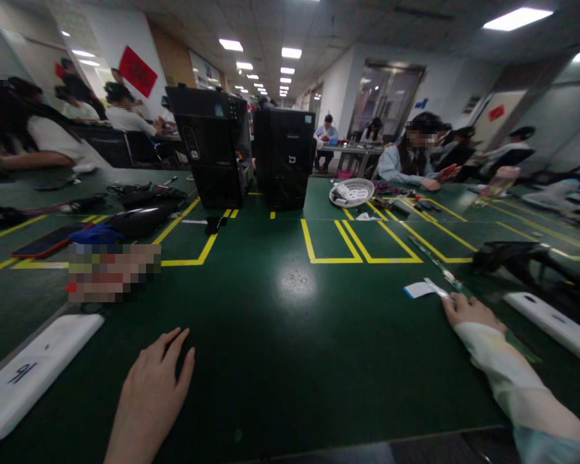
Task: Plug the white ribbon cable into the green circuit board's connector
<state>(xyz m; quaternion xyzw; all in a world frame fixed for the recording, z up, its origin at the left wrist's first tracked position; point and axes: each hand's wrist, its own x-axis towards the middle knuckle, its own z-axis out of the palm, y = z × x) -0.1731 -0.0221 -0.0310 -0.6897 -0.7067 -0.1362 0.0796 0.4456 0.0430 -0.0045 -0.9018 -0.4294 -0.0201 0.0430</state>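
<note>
My left hand (157,374) rests over the near left of the green table, fingers stretched and thumb apart, holding nothing. At the right, my right hand (476,314) has its fingers bent over a long, narrow circuit board (447,274), which comes out on both sides of the hand. A white flat ribbon cable (420,289) with a blue end sticks out leftward from beside the fingertips. Its joint with the board is hidden by the fingers.
Two black computer towers (285,158) stand at the back. White plastic casings (553,325) lie at both sides. Behind are a white basket (352,193) of small parts, a blurred-out item (113,274), a blue-and-black bundle (96,234) and yellow tape outlines. Several people sit at surrounding tables.
</note>
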